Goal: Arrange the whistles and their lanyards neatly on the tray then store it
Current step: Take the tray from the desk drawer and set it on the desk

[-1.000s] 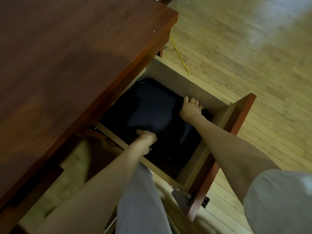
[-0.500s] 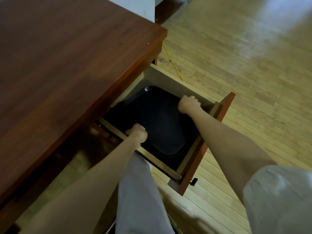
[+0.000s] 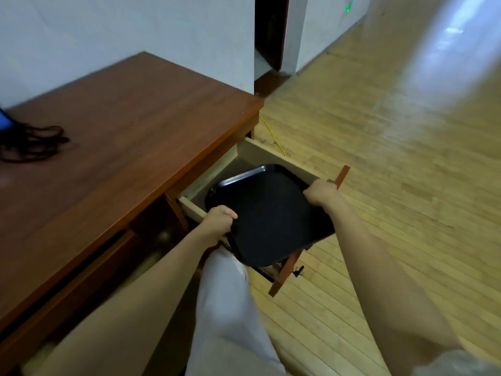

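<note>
A black tray [image 3: 268, 213] with nothing on it hangs tilted over the open wooden drawer [image 3: 273, 156], its near end raised above the drawer front. My left hand [image 3: 219, 221] grips its left rim. My right hand [image 3: 321, 192] grips the right rim. A tangle of dark lanyards [image 3: 29, 143] lies on the red-brown desk top [image 3: 130, 142] at the far left, beside a bit of something blue [image 3: 4, 119]. No whistle can be made out.
The drawer sticks out from the desk's right end over a light wooden floor [image 3: 393, 172]. A yellow cable [image 3: 273, 137] runs on the floor behind the drawer. A white wall and a dark doorway [image 3: 269, 31] stand beyond. My pale trouser leg [image 3: 227, 308] is below.
Both hands have lifted the tray up out of the drawer, where it lay flat before. The view has swung up, showing the desk top, lanyards and wall.
</note>
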### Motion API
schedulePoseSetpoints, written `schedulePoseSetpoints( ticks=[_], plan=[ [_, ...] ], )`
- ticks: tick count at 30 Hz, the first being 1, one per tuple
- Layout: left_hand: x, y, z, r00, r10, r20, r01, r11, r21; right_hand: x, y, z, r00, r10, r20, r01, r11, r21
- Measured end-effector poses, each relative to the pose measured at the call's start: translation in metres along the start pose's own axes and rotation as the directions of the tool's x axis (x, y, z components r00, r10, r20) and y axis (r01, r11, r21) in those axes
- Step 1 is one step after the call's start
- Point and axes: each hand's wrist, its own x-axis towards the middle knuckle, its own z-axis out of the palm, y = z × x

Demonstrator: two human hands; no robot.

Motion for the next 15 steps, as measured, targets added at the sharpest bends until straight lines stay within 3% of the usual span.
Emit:
schedulePoseSetpoints(
  ticks=[3,6,11,15],
  plan=[
    [-0.029,0.001,-0.003,0.994,0.053,-0.097,-0.049,0.998,0.045,-0.027,0.015,-0.003,0.999,0.02,-0.042,-0.011,0.98,0.197],
    [-0.041,0.004,-0.007,0.987,0.142,-0.078,-0.135,0.987,0.084,-0.053,0.032,-0.001,0.987,0.017,-0.163,0.039,0.941,0.336],
    [-0.061,0.009,-0.019,0.947,0.297,-0.122,-0.288,0.953,0.088,-0.081,0.04,0.011,0.927,-0.011,-0.374,0.171,0.902,0.396],
    [-0.069,0.0,-0.046,0.9,0.338,-0.274,-0.305,0.939,0.156,-0.098,0.03,0.027,0.851,-0.208,-0.483,0.347,0.912,0.218]
  ],
)
